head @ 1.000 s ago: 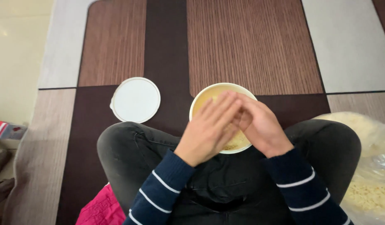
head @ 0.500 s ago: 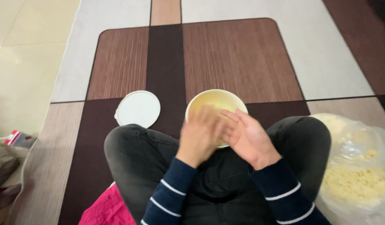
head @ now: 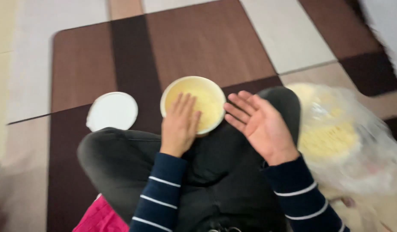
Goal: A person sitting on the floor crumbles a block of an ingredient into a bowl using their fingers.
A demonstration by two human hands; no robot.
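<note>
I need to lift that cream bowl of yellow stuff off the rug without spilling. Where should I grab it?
Grip the bowl by its rim at the far-left and right edges, coming from above. The left hand covers the near rim, palm down; the right hand hovers open beside it. It sits upright against the legs, so the near side is blocked.

Person wears a dark navy long-sleeved top; thin white stripes ring both sleeves, left sleeve (head: 157, 193) at 7 o'clock, right sleeve (head: 301, 197) at 5 o'clock. Dark charcoal trousers (head: 121, 159) cover both legs.
</note>
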